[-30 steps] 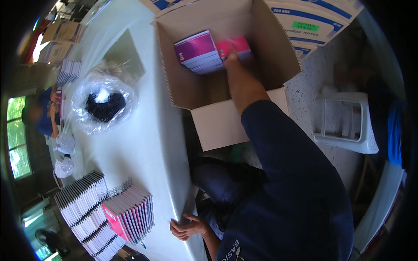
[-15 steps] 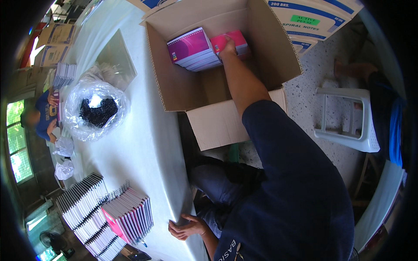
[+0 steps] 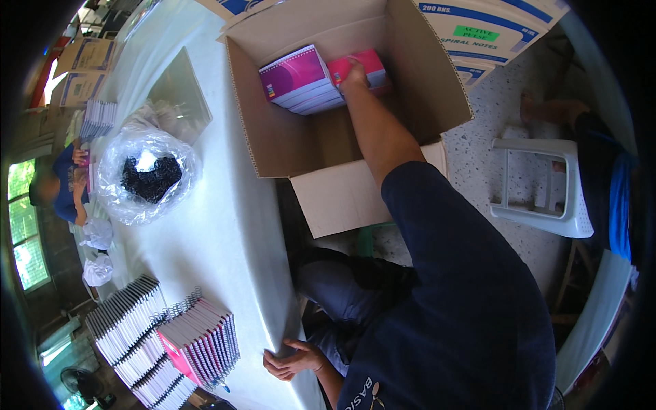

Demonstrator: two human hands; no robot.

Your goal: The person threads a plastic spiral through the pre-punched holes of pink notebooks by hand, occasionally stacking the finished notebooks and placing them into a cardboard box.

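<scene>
Pink notebooks going into the cardboard box, with your right hand down inside it.

Your right hand reaches from the dark-sleeved arm into the open cardboard box at about twelve o'clock and lies on top of the pink notebook stack; the fingers seem to curl over its near edge, though I cannot tell for sure whether they grip it or only press on it. Just beside that stack, at its nine o'clock, sits a second stack of spiral notebooks with a magenta cover. Your left hand rests at six o'clock, fingers spread flat on the edge of the white tabletop, holding nothing. At its nine o'clock stand rows of spiral notebooks on edge. At ten o'clock lies a clear plastic bag of black coils.
</scene>
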